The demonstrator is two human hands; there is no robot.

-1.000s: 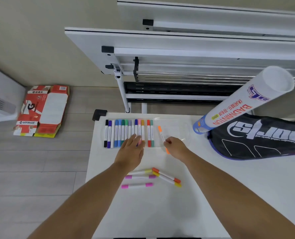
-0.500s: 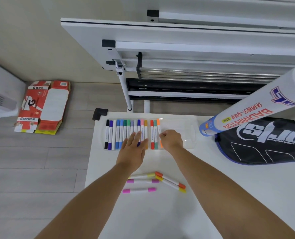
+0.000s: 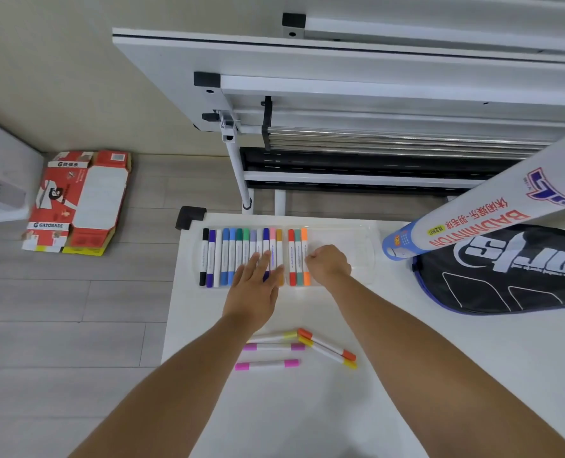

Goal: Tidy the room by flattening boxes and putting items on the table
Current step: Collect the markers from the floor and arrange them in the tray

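The left hand [image 3: 254, 292] is lying spread on the markers [image 3: 228, 256] at 12 o'clock. The right hand [image 3: 329, 264] is curling beside the orange marker [image 3: 304, 256], grip unclear. "BADMINTON" tube [image 3: 486, 226] is leaning at 2 o'clock, flattened "GATORADE" box [image 3: 79, 203] at 10.

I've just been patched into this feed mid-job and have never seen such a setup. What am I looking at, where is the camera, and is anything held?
There is no machine: a person works with bare hands, and the one picture comes from a camera worn on the head, looking forward and down. The left hand lies flat, fingers straight, on a row of markers in a clear tray on the white table. The right hand has curled fingers at the orange marker ending the row; I cannot tell whether it pinches it. Five loose markers lie nearer the person. To the right a badminton tube slants up over a black sports bag. A flattened box lies on the floor.
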